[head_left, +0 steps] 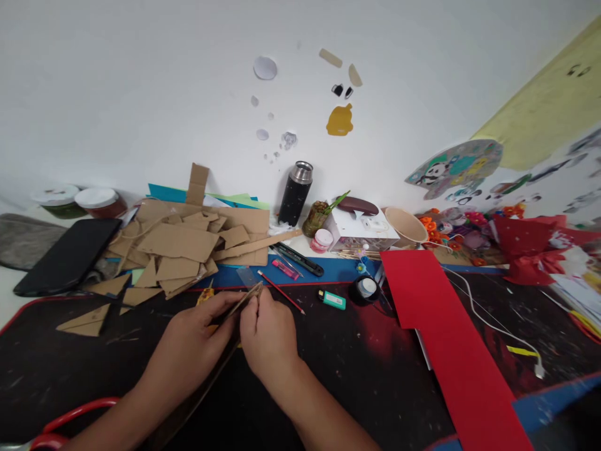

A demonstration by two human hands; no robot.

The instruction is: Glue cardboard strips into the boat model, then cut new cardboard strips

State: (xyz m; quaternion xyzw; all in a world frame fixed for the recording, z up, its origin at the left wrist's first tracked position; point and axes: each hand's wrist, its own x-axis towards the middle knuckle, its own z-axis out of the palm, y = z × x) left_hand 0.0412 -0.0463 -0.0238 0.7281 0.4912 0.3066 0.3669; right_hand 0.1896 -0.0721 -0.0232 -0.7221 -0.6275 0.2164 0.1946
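Note:
A piece of brown cardboard (205, 389) stands nearly edge-on between my hands. My left hand (192, 341) grips it, thumb on one face and fingers on the other. At the cardboard's upper end, my right hand (271, 335) is closed in a pinch on its edge; the fingertips are partly hidden. Just beyond the hands lie a red pencil (284, 293) and a pink-cased small item (285, 269). Scissors with red handles (82, 407) rest by my left forearm, partly cut off by the frame.
Cardboard scraps (178, 243) are heaped at the back left beside a black phone-like slab (70, 255). A black flask (295, 194) stands against the wall. A teal lighter (333, 299) and a small black jar (365, 289) lie right of my hands. Red paper (460, 351) spans the right side.

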